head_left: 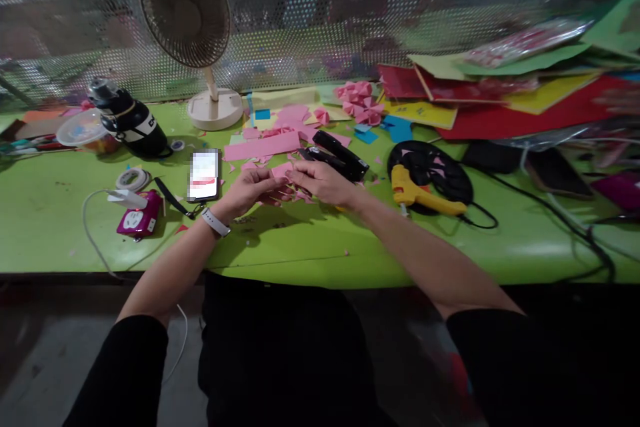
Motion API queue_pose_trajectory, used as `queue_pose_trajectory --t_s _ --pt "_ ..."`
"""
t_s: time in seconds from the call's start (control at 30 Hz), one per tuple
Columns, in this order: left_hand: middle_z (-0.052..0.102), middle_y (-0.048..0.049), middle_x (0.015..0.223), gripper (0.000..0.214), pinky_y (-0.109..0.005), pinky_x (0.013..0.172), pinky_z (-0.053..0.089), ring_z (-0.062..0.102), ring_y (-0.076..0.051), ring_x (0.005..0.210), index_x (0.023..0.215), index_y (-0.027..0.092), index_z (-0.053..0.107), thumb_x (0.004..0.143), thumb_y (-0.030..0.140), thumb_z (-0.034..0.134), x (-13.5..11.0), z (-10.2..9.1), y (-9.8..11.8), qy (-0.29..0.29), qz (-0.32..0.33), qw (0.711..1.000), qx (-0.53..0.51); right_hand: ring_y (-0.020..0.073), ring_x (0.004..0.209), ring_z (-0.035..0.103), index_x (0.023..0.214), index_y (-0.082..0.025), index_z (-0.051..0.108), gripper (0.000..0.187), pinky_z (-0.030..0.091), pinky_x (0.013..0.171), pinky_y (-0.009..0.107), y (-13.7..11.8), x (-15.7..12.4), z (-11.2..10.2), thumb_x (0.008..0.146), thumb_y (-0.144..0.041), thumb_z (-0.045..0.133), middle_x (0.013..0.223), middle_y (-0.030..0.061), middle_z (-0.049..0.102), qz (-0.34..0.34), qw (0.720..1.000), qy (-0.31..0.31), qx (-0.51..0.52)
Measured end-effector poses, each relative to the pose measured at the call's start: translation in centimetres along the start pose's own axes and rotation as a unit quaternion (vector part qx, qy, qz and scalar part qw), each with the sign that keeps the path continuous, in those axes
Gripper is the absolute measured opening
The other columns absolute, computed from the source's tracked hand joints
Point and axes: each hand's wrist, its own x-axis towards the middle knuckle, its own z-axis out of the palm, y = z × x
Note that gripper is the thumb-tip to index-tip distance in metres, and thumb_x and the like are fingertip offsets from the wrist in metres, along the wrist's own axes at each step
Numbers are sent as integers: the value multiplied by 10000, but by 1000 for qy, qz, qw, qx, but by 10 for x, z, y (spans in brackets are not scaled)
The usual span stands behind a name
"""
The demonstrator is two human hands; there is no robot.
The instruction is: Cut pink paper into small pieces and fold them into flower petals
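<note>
Both my hands meet over the green table, just in front of a scatter of pink paper. My left hand and my right hand pinch a small pink paper piece between their fingertips. A white watch sits on my left wrist. Behind my right hand lies a black stapler. Longer pink paper strips lie flat beyond my hands, and several folded pink paper flowers sit further back.
A phone lies left of my hands, with a magenta device and a tape roll further left. A yellow glue gun rests on a black round mat on the right. A fan, black bottle and stacked coloured sheets line the back.
</note>
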Motion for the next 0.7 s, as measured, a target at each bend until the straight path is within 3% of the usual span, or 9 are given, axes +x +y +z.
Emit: queue_pose_trajectory --t_s 0.2,0.43,0.5,0.63,0.7 --pt "765 -90 785 327 -211 613 586 742 -152 704 849 99 669 736 352 842 -1 1 3 -8 3 1000 16 106 553 428 711 -203 469 444 336 521 258 2 0 2 974 -561 478 600 -29 471 -24 997 26 -65" --pt "772 -104 888 352 -203 597 569 758 -177 807 931 126 648 827 446 750 1 1 -1 22 28 999 39 102 507 457 730 -206 496 509 370 483 249 5 1 0 914 -680 505 595 -31 486 -5 999 37 -21" --pt "769 -110 912 363 -189 585 557 757 -174 815 915 124 642 817 453 758 2 0 -2 32 41 998 35 105 497 480 714 -207 508 523 391 483 250 3 1 -10 896 -697 519 577 -27 501 13 998 52 -20" --pt "761 -121 988 370 -191 593 556 751 -162 823 889 125 632 794 452 779 5 -6 -1 67 62 995 33 114 504 521 744 -220 549 487 433 511 261 -7 -4 -48 904 -680 525 597 -19 537 17 984 178 -13" --pt "760 -110 986 351 -202 617 563 744 -148 812 900 136 628 818 451 756 6 -9 -1 88 76 993 34 123 518 538 761 -226 567 425 447 533 274 -11 -10 -68 901 -627 576 610 -14 558 32 979 197 -49"
